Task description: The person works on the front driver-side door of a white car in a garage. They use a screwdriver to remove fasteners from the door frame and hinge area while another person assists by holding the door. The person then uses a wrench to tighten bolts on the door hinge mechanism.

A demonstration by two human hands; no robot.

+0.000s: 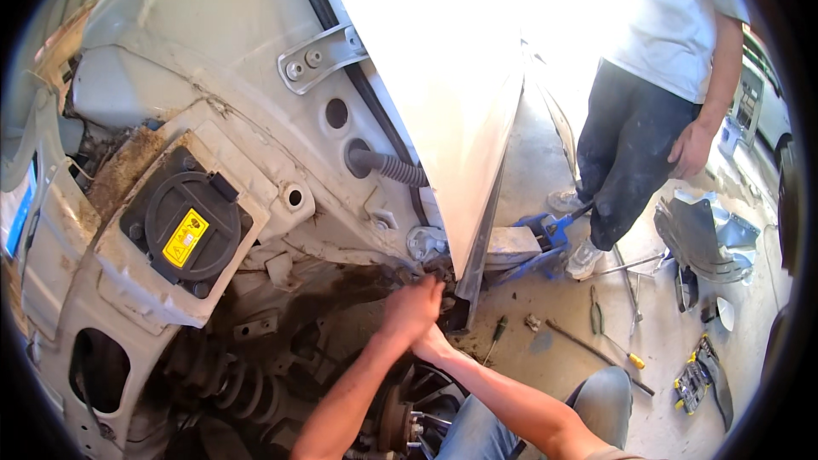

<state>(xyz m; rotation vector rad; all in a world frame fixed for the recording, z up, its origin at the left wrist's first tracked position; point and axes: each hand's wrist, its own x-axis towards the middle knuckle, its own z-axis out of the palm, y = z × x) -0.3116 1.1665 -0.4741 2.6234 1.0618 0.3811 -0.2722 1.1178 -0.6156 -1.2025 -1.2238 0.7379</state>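
Observation:
My left hand (411, 311) is closed at the lower front corner of the opened white car door (452, 170), just under the lower door hinge (426, 243). Right against it, slightly lower, is my right hand (431, 343), its fingers mostly hidden behind the left hand and the dark parts there. What either one grips cannot be made out. Around them is the stripped car body (230, 51), with dirty metal edges and the open wheel well. A corrugated rubber sleeve (396, 169) runs from the body toward the door above my hands.
Below left are a coil spring (239, 388) and wheel hub (396, 426). Beyond the door, a person (635, 128) stands beside a blue floor jack (554, 234) bearing a block (511, 243). Pliers (596, 315), a long bar (588, 349) and a tool set (694, 379) lie on the floor.

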